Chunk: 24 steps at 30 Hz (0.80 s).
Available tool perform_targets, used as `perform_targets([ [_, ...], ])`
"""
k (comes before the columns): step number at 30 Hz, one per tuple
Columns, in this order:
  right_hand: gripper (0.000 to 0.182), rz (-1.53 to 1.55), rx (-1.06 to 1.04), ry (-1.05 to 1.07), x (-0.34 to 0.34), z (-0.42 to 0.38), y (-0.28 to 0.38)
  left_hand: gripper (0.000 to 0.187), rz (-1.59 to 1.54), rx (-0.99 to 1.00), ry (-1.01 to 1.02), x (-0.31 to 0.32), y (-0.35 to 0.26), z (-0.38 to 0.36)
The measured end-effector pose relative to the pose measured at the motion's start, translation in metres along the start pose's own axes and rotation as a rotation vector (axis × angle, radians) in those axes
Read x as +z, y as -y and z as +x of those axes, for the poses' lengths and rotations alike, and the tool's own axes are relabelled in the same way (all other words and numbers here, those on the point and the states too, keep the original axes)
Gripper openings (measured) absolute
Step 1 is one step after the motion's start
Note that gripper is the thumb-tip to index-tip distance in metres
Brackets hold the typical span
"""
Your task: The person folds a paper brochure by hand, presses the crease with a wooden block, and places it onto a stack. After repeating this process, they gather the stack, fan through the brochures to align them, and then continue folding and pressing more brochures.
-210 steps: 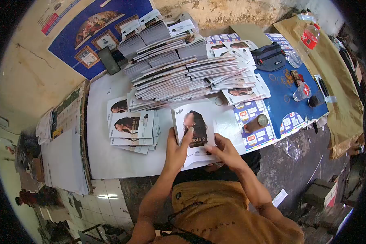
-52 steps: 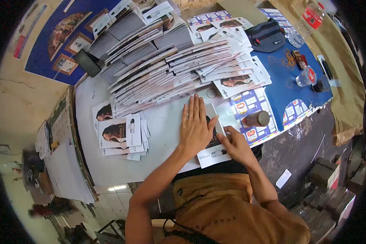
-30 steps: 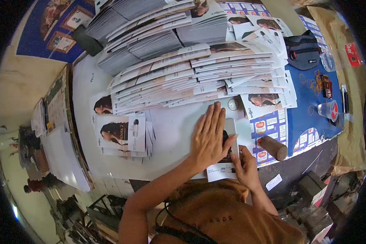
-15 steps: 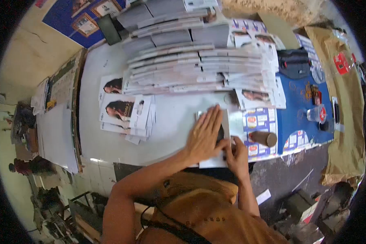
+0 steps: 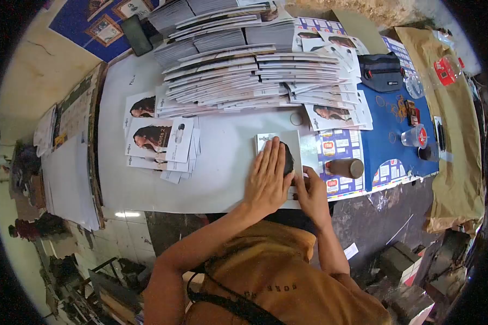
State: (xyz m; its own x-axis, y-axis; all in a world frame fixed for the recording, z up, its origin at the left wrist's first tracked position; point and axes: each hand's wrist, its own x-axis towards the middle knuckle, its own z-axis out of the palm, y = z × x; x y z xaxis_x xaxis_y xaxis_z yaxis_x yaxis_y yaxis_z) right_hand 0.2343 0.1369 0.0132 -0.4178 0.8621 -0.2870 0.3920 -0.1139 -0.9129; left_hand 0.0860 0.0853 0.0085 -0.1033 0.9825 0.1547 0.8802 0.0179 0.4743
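A white printed leaflet (image 5: 293, 142) with a dark picture lies on the white tabletop close to my body. My left hand (image 5: 268, 176) rests flat on it, fingers stretched out and pointing away from me. At the leaflet's right edge is my right hand (image 5: 312, 196), its fingers bent and drawn together; whether they pinch the edge is hidden. To the left, a loose pile of leaflets (image 5: 152, 142) shows a long-haired figure. Large stacks of folded leaflets (image 5: 217, 81) fill the far side of the table.
A brown cylinder (image 5: 346, 168) lies on printed sheets to the right. Beyond are a blue surface (image 5: 382, 116) with a plastic cup (image 5: 415, 136), rubber bands and a dark pouch (image 5: 382, 72). A phone (image 5: 136, 35) sits at the far left.
The whole view has shifted slightly. My left hand has slid a little nearer on the leaflet, uncovering more of its top. My right hand stays at the right edge.
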Motion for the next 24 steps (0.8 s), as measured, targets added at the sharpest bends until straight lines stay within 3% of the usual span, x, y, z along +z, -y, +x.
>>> perform_targets([
  [3, 0.039, -0.455, -0.312, -0.232, -0.007, -0.010, 0.027, 0.066, 0.052, -0.031, 0.051, -0.002, -0.002, 0.001],
  [4, 0.049, -0.534, -0.208, -0.190, -0.012, -0.014, 0.053, 0.068, 0.056, -0.045, 0.041, 0.001, -0.003, 0.001],
  [7, 0.061, -0.568, -0.630, -0.113, -0.009, 0.009, 0.079, 0.072, 0.168, -0.076, 0.109, 0.005, -0.005, 0.004],
  [11, 0.080, -0.739, -0.559, 0.020, 0.016, 0.051, 0.046, 0.075, 0.088, 0.106, -0.064, 0.003, -0.001, 0.003],
  [13, 0.087, -0.765, -0.511, 0.074, 0.017, 0.060, 0.025, 0.071, 0.040, 0.035, -0.054, 0.005, 0.001, 0.003],
  [17, 0.082, -0.618, -0.577, 0.104, 0.011, 0.064, 0.022, 0.066, 0.028, -0.011, -0.034, 0.010, -0.001, 0.003],
  [20, 0.083, -0.675, -0.587, 0.123, 0.008, 0.053, 0.016, 0.067, 0.019, -0.021, -0.046, 0.011, 0.000, 0.001],
  [21, 0.083, -0.704, -0.599, 0.136, 0.008, 0.048, 0.013, 0.069, 0.071, -0.043, 0.079, 0.003, -0.002, 0.005],
  [24, 0.089, -0.675, -0.590, 0.149, 0.008, 0.025, 0.005, 0.067, 0.092, -0.038, 0.079, 0.004, 0.002, 0.003],
])
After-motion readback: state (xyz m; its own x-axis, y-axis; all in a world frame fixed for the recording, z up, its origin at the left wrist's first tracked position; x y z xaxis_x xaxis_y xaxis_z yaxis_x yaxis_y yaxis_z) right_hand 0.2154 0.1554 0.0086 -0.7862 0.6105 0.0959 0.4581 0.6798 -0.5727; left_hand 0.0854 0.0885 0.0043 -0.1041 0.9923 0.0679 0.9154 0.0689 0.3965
